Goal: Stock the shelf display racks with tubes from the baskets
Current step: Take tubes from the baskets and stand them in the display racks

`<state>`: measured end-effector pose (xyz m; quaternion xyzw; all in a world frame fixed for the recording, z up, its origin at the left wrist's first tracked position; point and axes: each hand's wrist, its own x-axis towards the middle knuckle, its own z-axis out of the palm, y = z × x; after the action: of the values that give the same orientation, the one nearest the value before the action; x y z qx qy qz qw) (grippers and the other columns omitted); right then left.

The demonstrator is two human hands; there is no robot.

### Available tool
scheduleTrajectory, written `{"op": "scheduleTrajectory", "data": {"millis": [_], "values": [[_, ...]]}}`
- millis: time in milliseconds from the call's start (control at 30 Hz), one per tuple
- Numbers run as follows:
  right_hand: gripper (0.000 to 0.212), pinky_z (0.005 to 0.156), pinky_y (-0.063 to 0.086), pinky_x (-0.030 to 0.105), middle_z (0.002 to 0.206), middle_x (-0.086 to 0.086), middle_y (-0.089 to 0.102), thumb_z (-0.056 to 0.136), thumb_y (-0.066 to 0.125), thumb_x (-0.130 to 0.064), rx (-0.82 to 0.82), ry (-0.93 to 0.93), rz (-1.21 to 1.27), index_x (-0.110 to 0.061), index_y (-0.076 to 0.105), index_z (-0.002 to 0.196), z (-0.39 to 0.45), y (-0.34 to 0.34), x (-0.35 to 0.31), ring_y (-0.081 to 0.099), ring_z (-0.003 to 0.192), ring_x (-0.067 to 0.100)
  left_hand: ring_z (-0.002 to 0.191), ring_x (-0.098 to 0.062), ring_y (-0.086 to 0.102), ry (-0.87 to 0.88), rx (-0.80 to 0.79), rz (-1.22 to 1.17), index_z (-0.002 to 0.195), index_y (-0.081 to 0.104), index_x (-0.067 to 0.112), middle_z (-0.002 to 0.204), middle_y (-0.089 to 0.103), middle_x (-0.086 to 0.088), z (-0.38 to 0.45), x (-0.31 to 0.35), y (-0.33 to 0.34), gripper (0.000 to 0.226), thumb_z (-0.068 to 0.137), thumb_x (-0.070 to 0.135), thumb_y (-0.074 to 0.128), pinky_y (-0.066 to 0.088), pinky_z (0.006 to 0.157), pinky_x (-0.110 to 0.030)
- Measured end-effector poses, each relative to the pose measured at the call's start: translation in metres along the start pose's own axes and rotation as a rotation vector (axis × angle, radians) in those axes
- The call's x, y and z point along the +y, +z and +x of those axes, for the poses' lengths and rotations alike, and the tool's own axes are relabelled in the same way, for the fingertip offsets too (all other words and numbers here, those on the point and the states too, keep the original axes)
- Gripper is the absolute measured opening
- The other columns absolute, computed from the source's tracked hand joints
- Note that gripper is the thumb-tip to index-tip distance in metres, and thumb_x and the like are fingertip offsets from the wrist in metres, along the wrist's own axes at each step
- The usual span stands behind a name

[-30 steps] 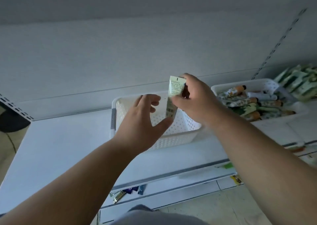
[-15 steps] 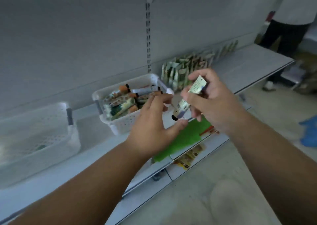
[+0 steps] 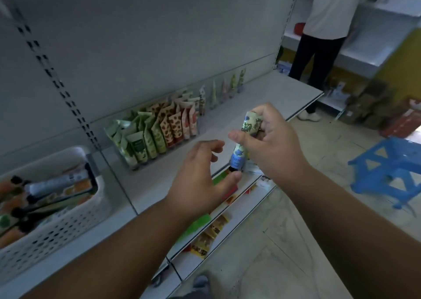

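My right hand [image 3: 271, 146] grips a small tube [image 3: 247, 136] with a blue and green floral print, cap pointing down. Just left of it, my left hand [image 3: 200, 180] has its fingers loosely curved, and the thumb tip touches the tube's dark cap. Both hands hover over the front edge of the white shelf [image 3: 262, 98]. A clear display rack [image 3: 157, 132] full of upright tubes stands at the back of the shelf. At the left, a white perforated basket [image 3: 57, 221] holds several tubes lying flat.
A few tubes [image 3: 227, 88] stand singly along the back wall right of the rack. Packets lie on the lower shelves [image 3: 209, 235]. A blue plastic stool [image 3: 387, 168] stands on the tiled floor at right. Another person [image 3: 323, 36] stands at the far shelving.
The view has swung right, away from the empty basket to the rack and the far end of the shelf. The tube has travelled with my right hand; my left thumb now meets its cap.
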<state>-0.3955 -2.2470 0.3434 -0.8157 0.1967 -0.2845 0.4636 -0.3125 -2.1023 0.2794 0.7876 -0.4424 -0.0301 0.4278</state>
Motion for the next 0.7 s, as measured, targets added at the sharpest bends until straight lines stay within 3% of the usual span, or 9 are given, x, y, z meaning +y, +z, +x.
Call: {"op": "scheduleTrajectory", "data": {"millis": [100,200,333,400,533,600,700], "values": [[0.025,0.053,0.053,0.039,0.066,-0.005,0.058,0.083,0.073,-0.037,-0.047,-0.006,0.003,-0.029,0.049,0.086,0.041,-0.001,0.016,0.055,0.056,0.010,0.098,0.003,0.047,-0.028,0.003,0.036,0.132,0.040,0.030,0.121,0.045,0.013,0.040,-0.012,0.013,0.067,0.076,0.061,0.061,0.046,0.085,-0.025],[0.020,0.053,0.054,0.042,0.067,0.003,0.060,0.087,0.069,-0.035,-0.125,-0.060,-0.028,-0.028,0.050,0.085,0.073,-0.002,0.026,0.058,0.053,0.018,0.093,0.003,0.046,-0.081,-0.002,0.090,0.131,0.042,0.030,0.118,0.045,0.014,0.066,-0.024,0.021,0.067,0.075,0.063,0.060,0.045,0.081,-0.023],[0.026,0.060,0.052,0.045,0.065,0.009,0.059,0.090,0.064,-0.035,-0.242,-0.159,-0.102,-0.014,0.051,0.083,0.114,0.003,0.048,0.060,0.059,0.021,0.092,0.001,0.045,-0.168,0.020,0.165,0.122,0.044,0.033,0.111,0.044,0.018,0.084,-0.042,0.033,0.055,0.077,0.060,0.061,0.039,0.079,-0.020],[0.026,0.063,0.052,0.045,0.071,0.007,0.060,0.093,0.061,-0.036,-0.296,-0.241,-0.148,-0.015,0.047,0.084,0.139,0.009,0.063,0.062,0.066,0.023,0.094,-0.001,0.045,-0.248,0.076,0.213,0.121,0.045,0.034,0.109,0.044,0.018,0.090,-0.051,0.040,0.052,0.078,0.059,0.062,0.038,0.080,-0.020],[0.016,0.059,0.048,0.037,0.077,0.006,0.060,0.096,0.058,-0.028,-0.424,-0.465,-0.229,-0.013,0.051,0.093,0.187,0.030,0.088,0.062,0.070,0.027,0.104,-0.014,0.049,-0.485,0.148,0.328,0.128,0.045,0.024,0.118,0.048,0.007,0.093,-0.063,0.061,0.061,0.080,0.058,0.060,0.043,0.090,-0.030],[0.017,0.060,0.042,0.032,0.081,0.007,0.060,0.096,0.058,-0.025,-0.464,-0.540,-0.287,-0.009,0.056,0.102,0.206,0.039,0.096,0.060,0.073,0.028,0.115,-0.018,0.045,-0.594,0.156,0.392,0.133,0.042,0.024,0.126,0.047,0.004,0.090,-0.069,0.073,0.063,0.082,0.057,0.058,0.039,0.097,-0.033],[0.017,0.065,0.048,0.036,0.089,0.011,0.063,0.096,0.057,-0.025,-0.520,-0.591,-0.302,-0.010,0.056,0.105,0.227,0.053,0.105,0.060,0.078,0.030,0.127,-0.021,0.036,-0.692,0.139,0.509,0.134,0.044,0.025,0.134,0.045,0.003,0.087,-0.077,0.088,0.062,0.082,0.058,0.053,0.030,0.105,-0.034]]}}
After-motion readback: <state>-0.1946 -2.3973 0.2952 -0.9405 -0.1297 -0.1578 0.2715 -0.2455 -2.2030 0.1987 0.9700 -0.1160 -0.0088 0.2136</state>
